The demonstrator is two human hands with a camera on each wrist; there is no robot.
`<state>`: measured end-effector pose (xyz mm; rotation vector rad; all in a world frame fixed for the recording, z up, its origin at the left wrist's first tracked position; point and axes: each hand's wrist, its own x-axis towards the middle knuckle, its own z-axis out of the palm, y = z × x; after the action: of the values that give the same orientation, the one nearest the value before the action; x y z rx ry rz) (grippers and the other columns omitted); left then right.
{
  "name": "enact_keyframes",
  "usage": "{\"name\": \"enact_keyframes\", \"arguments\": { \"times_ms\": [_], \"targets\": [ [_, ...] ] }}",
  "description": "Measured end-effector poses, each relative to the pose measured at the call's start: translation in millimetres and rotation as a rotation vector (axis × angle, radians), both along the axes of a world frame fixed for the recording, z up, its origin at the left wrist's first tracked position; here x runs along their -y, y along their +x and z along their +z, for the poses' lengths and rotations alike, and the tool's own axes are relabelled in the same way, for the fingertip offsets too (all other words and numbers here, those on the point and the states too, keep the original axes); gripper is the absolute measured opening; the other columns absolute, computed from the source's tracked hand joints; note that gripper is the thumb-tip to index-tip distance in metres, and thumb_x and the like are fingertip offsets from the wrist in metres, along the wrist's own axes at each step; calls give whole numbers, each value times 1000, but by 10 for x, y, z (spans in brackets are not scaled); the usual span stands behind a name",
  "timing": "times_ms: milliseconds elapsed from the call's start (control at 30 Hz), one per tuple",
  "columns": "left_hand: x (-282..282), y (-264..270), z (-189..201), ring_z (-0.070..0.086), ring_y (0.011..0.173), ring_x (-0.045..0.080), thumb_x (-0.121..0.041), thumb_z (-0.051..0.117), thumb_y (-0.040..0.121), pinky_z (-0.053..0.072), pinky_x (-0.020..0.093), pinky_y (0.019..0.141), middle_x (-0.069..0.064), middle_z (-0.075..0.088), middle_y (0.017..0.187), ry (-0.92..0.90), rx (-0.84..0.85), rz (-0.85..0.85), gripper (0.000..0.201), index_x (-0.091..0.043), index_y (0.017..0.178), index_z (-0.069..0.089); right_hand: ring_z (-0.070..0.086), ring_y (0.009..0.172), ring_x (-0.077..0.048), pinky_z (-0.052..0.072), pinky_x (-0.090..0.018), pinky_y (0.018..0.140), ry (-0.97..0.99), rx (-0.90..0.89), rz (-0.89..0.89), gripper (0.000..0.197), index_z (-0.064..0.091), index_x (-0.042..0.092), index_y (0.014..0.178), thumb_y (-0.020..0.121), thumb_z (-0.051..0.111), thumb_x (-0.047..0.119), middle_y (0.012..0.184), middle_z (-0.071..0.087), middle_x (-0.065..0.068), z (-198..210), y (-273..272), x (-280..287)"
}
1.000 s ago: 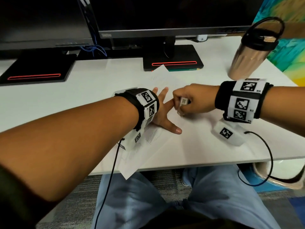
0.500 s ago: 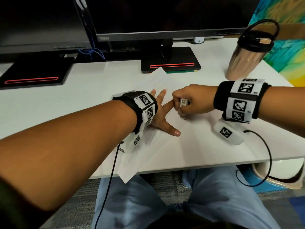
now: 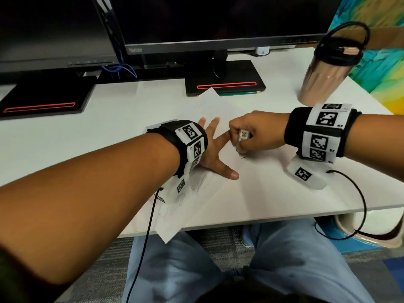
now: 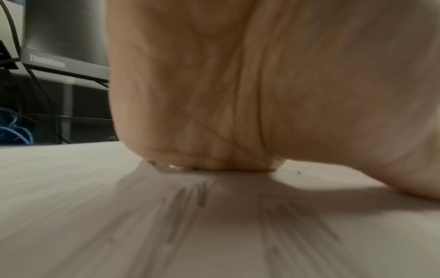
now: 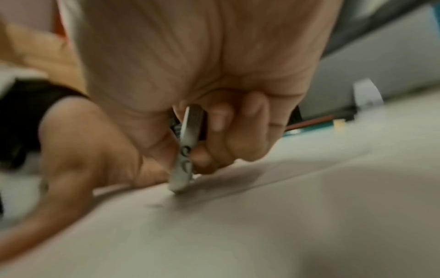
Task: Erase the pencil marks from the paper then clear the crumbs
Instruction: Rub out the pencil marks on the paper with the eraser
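A white sheet of paper (image 3: 209,106) lies slanted on the white desk (image 3: 109,127), one corner hanging over the front edge. Grey pencil marks (image 4: 190,193) streak the paper under my left wrist. My left hand (image 3: 213,147) lies flat on the sheet with fingers spread, pinning it. My right hand (image 3: 247,136) grips a white eraser (image 3: 242,138) in a printed sleeve, its lower end pressed on the paper just right of the left index finger. In the right wrist view the eraser (image 5: 186,150) stands nearly upright, its tip on the paper (image 5: 238,225). A small dark crumb (image 3: 242,158) lies below it.
Two dark monitors with black bases (image 3: 225,77) stand along the back of the desk. A copper tumbler with a black lid (image 3: 325,71) stands at the back right. A green pencil (image 3: 238,92) lies by the right monitor base. Cables hang over the front edge.
The right hand with the eraser has shifted slightly over the paper, a small rubbing motion. The left hand stays flat in the same place.
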<state>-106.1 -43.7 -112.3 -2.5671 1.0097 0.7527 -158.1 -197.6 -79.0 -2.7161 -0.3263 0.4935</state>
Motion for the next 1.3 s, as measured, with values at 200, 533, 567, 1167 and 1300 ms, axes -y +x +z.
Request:
{"name": "enact_keyframes", "arguments": {
  "times_ms": [200, 533, 567, 1167, 1300],
  "targets": [
    [4, -7, -6, -25, 147, 40, -96, 48, 59, -3, 64, 116, 6, -36, 158, 6, -4, 4, 127, -46, 148, -25, 63, 79, -9, 52, -32, 75, 6, -12, -31, 7, 62, 21, 84, 81, 68, 19, 81, 68, 12, -1, 21, 4],
    [0, -9, 30, -23, 147, 41, -95, 46, 62, -2, 64, 116, 7, -35, 159, 30, 19, -4, 122, -45, 152, -18, 60, 78, -13, 49, -28, 69, -37, -2, -2, 8, 61, 15, 89, 83, 65, 18, 85, 67, 7, -5, 47, -103],
    [-1, -17, 32, -24, 147, 40, -95, 46, 63, -2, 63, 116, 7, -35, 159, 39, 16, -3, 120, -44, 153, -16, 61, 77, -11, 50, -28, 70, -26, -33, 23, 7, 61, 15, 88, 83, 66, 17, 84, 68, 7, -7, 32, -126],
    [5, -40, 44, -23, 148, 40, -95, 48, 62, -1, 64, 116, 6, -34, 159, 17, 18, 6, 125, -45, 149, -25, 63, 84, -10, 53, -34, 79, 2, 18, -67, 6, 62, 17, 86, 81, 66, 18, 85, 70, 10, -11, -55, -32],
    [-2, -31, 49, -23, 148, 40, -95, 48, 63, 1, 64, 116, 7, -34, 160, 31, 19, 12, 123, -44, 151, -20, 62, 82, -13, 53, -35, 78, -25, -5, -25, 9, 61, 16, 87, 80, 67, 18, 86, 69, 6, -9, -87, -77]
  ]
}}
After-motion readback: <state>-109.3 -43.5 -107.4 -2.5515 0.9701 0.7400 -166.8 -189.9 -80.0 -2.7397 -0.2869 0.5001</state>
